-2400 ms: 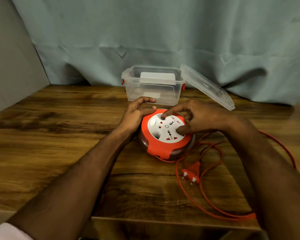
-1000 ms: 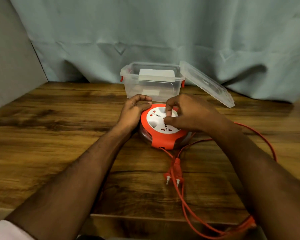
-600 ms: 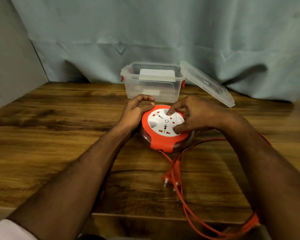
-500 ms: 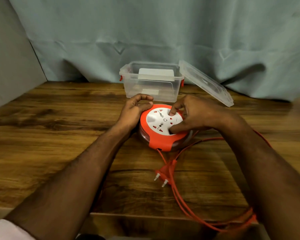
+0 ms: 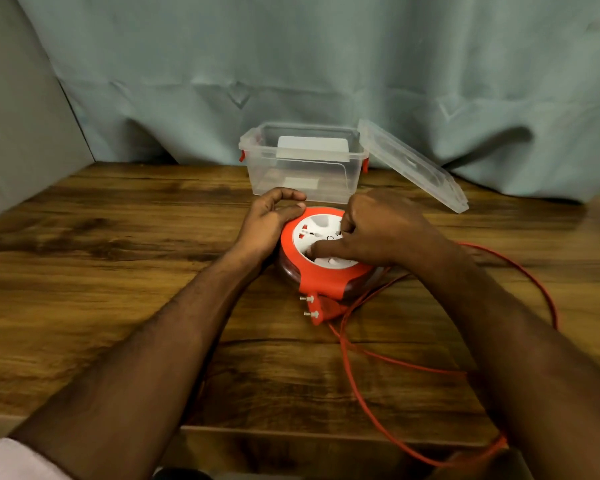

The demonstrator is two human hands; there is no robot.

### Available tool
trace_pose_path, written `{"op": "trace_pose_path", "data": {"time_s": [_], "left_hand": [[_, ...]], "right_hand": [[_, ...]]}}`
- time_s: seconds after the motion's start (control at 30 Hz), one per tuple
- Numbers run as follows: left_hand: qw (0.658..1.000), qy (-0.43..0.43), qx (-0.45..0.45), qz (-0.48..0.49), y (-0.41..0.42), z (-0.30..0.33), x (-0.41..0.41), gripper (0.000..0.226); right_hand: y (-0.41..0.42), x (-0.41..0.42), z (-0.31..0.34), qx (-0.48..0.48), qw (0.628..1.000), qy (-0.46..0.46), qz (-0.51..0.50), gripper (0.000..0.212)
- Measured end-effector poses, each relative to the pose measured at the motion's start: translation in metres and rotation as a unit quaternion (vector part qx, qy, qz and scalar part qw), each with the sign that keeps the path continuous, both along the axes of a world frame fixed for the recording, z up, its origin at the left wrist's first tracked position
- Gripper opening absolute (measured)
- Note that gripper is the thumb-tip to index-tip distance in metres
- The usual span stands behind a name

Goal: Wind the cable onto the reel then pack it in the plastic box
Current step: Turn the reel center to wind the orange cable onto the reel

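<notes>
Both hands sit on the reel (image 5: 321,268), an orange drum with a white socket face, lying flat on the wooden table (image 5: 101,271). The left hand (image 5: 269,223) cups the reel's left edge, fingers curled round its far rim and the thumb lying along the orange top. The right hand (image 5: 378,230) lies over the white face from the right: its thumb stretches flat across the face toward the left hand, while its curled fingers press down into the far part of the face. Whether those fingers pinch a knob there cannot be told.

Just below the right hand's thumb, at the reel's near edge, the orange plug (image 5: 321,308) lies touching the drum, its two pins pointing left. From the plug the orange cable (image 5: 361,396) runs toward the person, loops under the right forearm past the table's near edge, and a further loop arcs out to the right of that wrist.

Just beyond both hands stands the clear plastic box (image 5: 305,168), open, with red clips at its ends and a white card inside against its back wall. Its clear lid (image 5: 413,166) leans tilted against the box's right end, beyond the right hand. A pale blue curtain (image 5: 326,64) hangs behind.

A light sleeve (image 5: 21,459) edge shows at the left elbow.
</notes>
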State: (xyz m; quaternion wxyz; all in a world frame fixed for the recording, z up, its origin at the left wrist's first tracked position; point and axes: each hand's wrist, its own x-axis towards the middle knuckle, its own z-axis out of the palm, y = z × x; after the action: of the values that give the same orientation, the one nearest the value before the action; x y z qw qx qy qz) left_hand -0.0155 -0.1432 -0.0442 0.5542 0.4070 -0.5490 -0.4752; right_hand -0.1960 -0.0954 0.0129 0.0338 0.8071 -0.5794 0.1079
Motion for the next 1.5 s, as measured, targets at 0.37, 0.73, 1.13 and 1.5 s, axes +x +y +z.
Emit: {"op": "trace_pose_path", "data": {"time_s": [0.37, 0.73, 1.13, 1.5], "left_hand": [[1.000, -0.016, 0.004, -0.020, 0.003, 0.002, 0.002, 0.018], [0.999, -0.021, 0.004, -0.031, 0.007, 0.004, -0.001, 0.025], [1.000, 0.000, -0.004, 0.006, -0.001, 0.000, 0.001, 0.019], [1.000, -0.010, -0.006, 0.004, -0.001, -0.001, 0.002, 0.018]], "right_hand": [[-0.002, -0.030, 0.015, 0.098, 0.989, -0.075, 0.077, 0.045], [0.000, -0.027, 0.014, 0.126, 0.988, -0.062, 0.066, 0.050], [-0.001, -0.009, 0.003, 0.014, 1.000, -0.006, 0.001, 0.063], [0.001, -0.013, 0.010, 0.041, 0.996, -0.068, 0.035, 0.022]]}}
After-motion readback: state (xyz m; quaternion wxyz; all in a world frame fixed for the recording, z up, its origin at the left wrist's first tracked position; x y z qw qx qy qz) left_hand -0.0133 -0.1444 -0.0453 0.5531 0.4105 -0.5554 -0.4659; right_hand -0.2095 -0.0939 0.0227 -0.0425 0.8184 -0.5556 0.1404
